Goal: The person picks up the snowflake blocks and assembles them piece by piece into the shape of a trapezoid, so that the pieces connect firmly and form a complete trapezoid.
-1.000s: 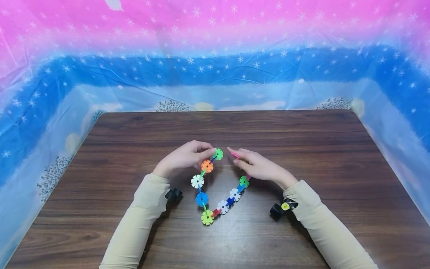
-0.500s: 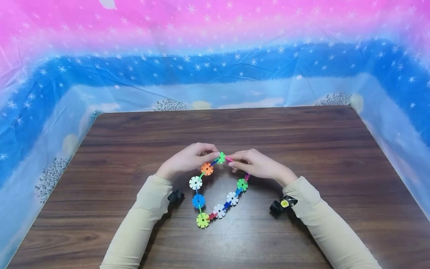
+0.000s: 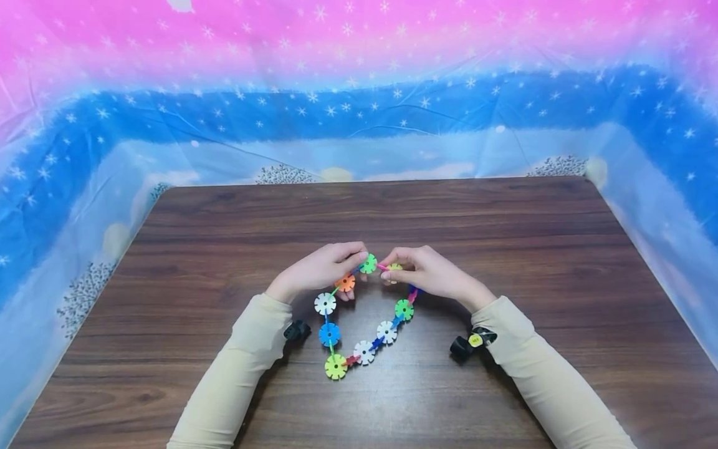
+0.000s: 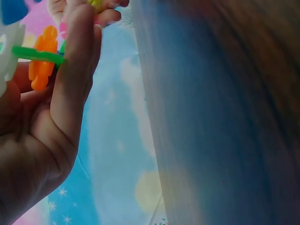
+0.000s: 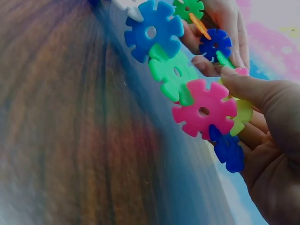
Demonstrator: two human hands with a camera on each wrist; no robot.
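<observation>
A chain of notched plastic discs, slotted into one another, hangs in a loop between both hands. The left hand (image 3: 325, 268) pinches a green disc (image 3: 368, 263) at one end, with an orange disc (image 4: 43, 58) just behind its fingers. The right hand (image 3: 434, 274) pinches the other end, where a yellow disc (image 3: 395, 270) carries a pink disc (image 3: 382, 267) seen nearly edge-on. That pink disc faces the green disc at very close range; whether they touch I cannot tell. Blue (image 5: 228, 149) and larger-looking pink discs (image 5: 204, 110) hang beside the right fingers.
The lower loop has a blue disc (image 3: 330, 334), a yellow-green disc (image 3: 335, 366) and white discs (image 3: 364, 352) above the brown wood-grain table (image 3: 482, 218). A pink and blue snowflake cloth (image 3: 359, 112) surrounds the table. Black wrist cameras (image 3: 462, 347) sit on both forearms.
Both discs at the chain's ends have come close together, the right hand's pink disc moving left toward the green one. The yellow disc now shows between the right fingers. The loop's bottom shifted slightly left.
</observation>
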